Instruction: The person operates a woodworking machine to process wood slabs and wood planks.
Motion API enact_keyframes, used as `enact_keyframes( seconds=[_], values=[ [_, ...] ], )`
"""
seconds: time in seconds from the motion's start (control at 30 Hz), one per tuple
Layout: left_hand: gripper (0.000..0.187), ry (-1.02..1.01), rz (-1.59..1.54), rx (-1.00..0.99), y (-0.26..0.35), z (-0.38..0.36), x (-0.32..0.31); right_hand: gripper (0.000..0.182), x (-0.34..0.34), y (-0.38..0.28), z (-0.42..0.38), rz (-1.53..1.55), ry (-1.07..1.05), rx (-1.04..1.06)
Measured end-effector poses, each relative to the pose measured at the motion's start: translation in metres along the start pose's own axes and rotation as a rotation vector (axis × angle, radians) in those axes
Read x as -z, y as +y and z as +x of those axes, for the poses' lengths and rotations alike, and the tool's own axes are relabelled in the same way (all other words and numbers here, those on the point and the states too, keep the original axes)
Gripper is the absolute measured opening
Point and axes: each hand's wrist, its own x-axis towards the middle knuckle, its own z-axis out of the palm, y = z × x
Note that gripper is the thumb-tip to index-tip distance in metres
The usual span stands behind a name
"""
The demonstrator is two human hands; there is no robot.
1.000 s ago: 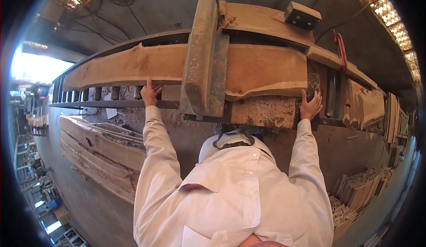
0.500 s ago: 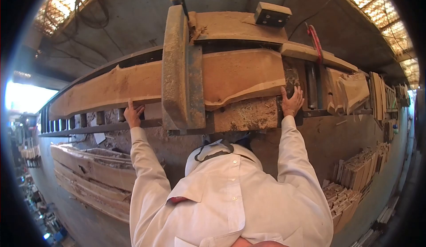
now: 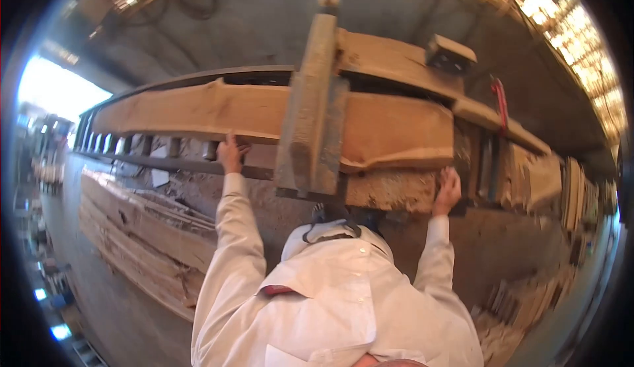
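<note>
A long wooden plank (image 3: 399, 129) with a wavy natural edge lies across the machine bed, passing under an upright dusty machine head (image 3: 310, 103). My left hand (image 3: 231, 154) is at the plank's near edge, left of the head. Its fingers are bent around that edge, partly hidden beneath the wood. My right hand (image 3: 449, 191) is just off the plank's near right corner, fingers loosely curled and a little apart, with nothing seen in it. A sawdust-covered block (image 3: 389, 191) lies below the plank, left of my right hand.
Behind the plank stands another wooden piece (image 3: 389, 53) with a small block (image 3: 451, 55) on it. A red clamp (image 3: 500, 103) is at the back right. Rough slabs (image 3: 145, 235) are stacked at lower left, and cut boards (image 3: 528, 301) at lower right.
The view has shifted and turned, so the machine appears farther right. My right hand has drawn back from the plank's end, its spread fingers now curling. My left hand stays at the near edge.
</note>
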Motion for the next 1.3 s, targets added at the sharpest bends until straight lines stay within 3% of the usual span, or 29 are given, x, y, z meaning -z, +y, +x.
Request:
enact_keyframes(
  seconds=[0.03,0.1,0.13,0.2,0.23,0.33,0.37,0.4,0.47,0.53,0.73,0.77,0.8,0.83,0.87,0.9,0.93,0.97,1.0,1.03,1.07,1.1,1.17,1.2,1.23,1.27,1.3],
  values=[
    [0.050,0.033,0.003,0.011,0.007,-0.001,-0.001,0.054,-0.012,-0.009,-0.023,0.205,-0.072,-0.147],
    [0.053,0.131,0.072,0.066,0.029,-0.020,-0.013,0.053,-0.029,-0.014,-0.056,0.244,-0.305,-0.343],
    [0.051,0.133,0.011,0.086,0.010,-0.007,-0.009,0.056,-0.035,0.006,-0.055,0.368,-0.384,-0.507],
    [0.037,0.139,0.257,0.013,0.023,-0.022,-0.009,0.055,-0.063,0.011,-0.055,0.608,-0.489,-0.708],
    [0.035,0.091,1.200,-0.255,0.001,0.005,0.001,0.055,-0.078,0.005,-0.059,0.663,-0.487,-0.773],
    [0.059,0.232,0.228,-0.006,0.019,-0.015,-0.008,0.054,-0.112,0.025,-0.041,0.858,-0.648,-0.879],
    [0.066,0.221,0.146,-0.021,0.027,-0.022,-0.008,0.053,-0.120,0.021,-0.037,0.874,-0.638,-0.920],
    [0.066,0.163,0.199,0.051,0.034,-0.022,-0.005,0.053,-0.126,0.018,-0.034,0.896,-0.615,-0.955],
    [0.064,0.312,0.257,-0.125,0.019,-0.015,-0.011,0.052,-0.143,0.025,-0.029,0.832,-0.589,-0.926],
    [0.066,0.282,0.204,-0.092,0.028,-0.025,-0.005,0.052,-0.147,0.031,-0.025,0.692,-0.571,-0.843],
    [0.064,0.293,0.216,-0.074,0.039,-0.033,-0.001,0.044,-0.146,0.019,-0.038,0.719,-0.561,-0.787],
    [0.063,0.290,0.233,-0.077,0.037,-0.031,-0.006,0.041,-0.141,0.022,-0.049,0.384,-0.752,-0.261],
    [0.051,0.366,0.595,-0.219,0.018,-0.011,-0.004,0.039,-0.134,0.019,-0.067,0.015,-0.852,0.263],
    [0.040,0.143,0.996,-0.216,0.025,-0.012,0.005,0.043,-0.132,0.019,-0.061,-0.244,-0.854,0.454],
    [0.031,0.214,1.360,-0.497,0.013,-0.012,0.004,0.049,-0.133,0.024,-0.056,-0.371,-0.846,0.469],
    [0.025,0.121,1.291,-0.572,-0.016,0.012,0.013,0.056,-0.130,0.025,-0.053,-0.423,-0.814,0.433],
    [0.020,0.187,1.304,-0.669,-0.031,0.021,0.011,0.064,-0.130,0.026,-0.053,-0.435,-0.778,0.381],
    [0.022,0.241,1.220,-0.612,-0.037,0.035,0.010,0.067,-0.133,0.038,-0.052,-0.321,-0.764,0.296],
    [0.040,0.182,1.012,-0.390,-0.060,0.055,0.020,0.065,-0.133,0.044,-0.054,-0.103,-0.761,0.133],
    [0.047,0.135,0.613,-0.190,-0.009,0.012,0.002,0.063,-0.132,0.052,-0.056,0.120,-0.732,-0.024],
    [0.056,0.169,0.211,-0.006,0.057,-0.042,-0.019,0.057,-0.137,0.044,-0.052,0.477,-0.595,-0.444],
    [0.052,0.091,0.121,-0.004,0.034,-0.022,-0.012,0.051,-0.141,0.034,-0.050,0.861,-0.444,-0.828],
    [0.055,0.121,0.074,-0.015,0.022,-0.015,-0.013,0.040,-0.140,0.024,-0.055,0.815,-0.375,-0.831],
    [0.053,-0.043,0.798,-0.305,0.010,-0.005,0.003,0.034,-0.137,0.033,-0.056,0.839,-0.373,-0.832],
    [0.057,0.025,1.467,-0.718,-0.001,0.005,0.018,0.028,-0.133,0.037,-0.056,0.859,-0.364,-0.831],
    [0.073,0.062,1.463,-0.766,-0.056,0.066,0.042,0.028,-0.125,0.026,-0.064,0.895,-0.367,-0.800],
    [0.085,0.061,1.592,-0.763,-0.056,0.068,0.043,0.028,-0.116,0.011,-0.076,0.934,-0.362,-0.752]
  ],
)
